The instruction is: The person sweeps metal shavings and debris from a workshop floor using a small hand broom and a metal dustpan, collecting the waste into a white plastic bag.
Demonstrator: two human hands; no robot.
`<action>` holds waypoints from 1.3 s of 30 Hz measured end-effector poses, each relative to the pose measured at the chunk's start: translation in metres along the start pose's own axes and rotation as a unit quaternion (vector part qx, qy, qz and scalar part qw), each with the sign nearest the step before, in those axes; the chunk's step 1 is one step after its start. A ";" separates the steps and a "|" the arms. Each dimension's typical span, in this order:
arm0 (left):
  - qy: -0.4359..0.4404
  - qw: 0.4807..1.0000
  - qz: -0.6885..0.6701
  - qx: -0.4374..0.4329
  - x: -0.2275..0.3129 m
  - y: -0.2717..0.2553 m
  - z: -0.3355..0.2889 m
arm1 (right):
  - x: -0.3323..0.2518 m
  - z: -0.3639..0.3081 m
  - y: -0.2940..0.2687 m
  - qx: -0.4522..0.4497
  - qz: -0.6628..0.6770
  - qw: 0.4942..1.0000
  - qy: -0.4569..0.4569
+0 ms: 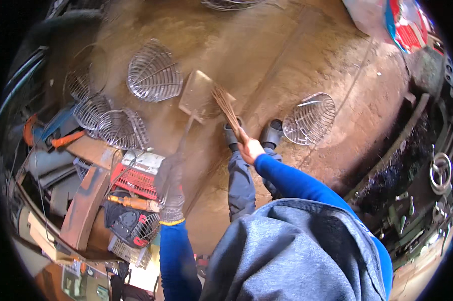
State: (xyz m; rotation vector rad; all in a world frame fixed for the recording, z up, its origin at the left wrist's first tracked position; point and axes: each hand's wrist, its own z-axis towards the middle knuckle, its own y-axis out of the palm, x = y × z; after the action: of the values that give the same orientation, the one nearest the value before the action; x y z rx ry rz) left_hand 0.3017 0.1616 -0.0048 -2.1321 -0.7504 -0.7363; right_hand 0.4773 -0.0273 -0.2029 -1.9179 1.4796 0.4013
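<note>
The left hand (171, 188), in a grey glove with a yellow cuff, is closed round the long handle of a metal dustpan (195, 95); blur hides the exact finger positions. The bare right hand (250, 149) has its fingers wrapped around a bundled hand broom (227, 109), thumb along the stalk. The pan is in the middle of the scene, on or just above the floor (266, 65), on the far side of the shoes (272, 133). The broom slants left and far, its bristles over the pan, probably so that both tools work together; whether they touch, I cannot tell. The long handle likely spares the left arm a deep bend.

Just beyond the pan on the left, 1 wire basket (154, 75) limits room; another wire guard (310, 120) sits beside the right shoe. More wire cages (123, 129) crowd the left, by a cluttered bench with a red crate (133, 181). At right stands machinery with a handwheel (440, 173).
</note>
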 end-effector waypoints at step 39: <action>-0.102 0.981 -0.103 0.130 -0.120 -0.039 -0.096 | -0.035 -0.038 0.069 -0.062 -0.036 0.997 -0.007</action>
State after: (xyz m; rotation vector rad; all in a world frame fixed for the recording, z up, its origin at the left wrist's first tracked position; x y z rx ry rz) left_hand 0.1693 0.0748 -0.0176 -1.9278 -1.1260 -0.4961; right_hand 0.3963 -0.0361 -0.1761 -2.0549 1.3999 0.4825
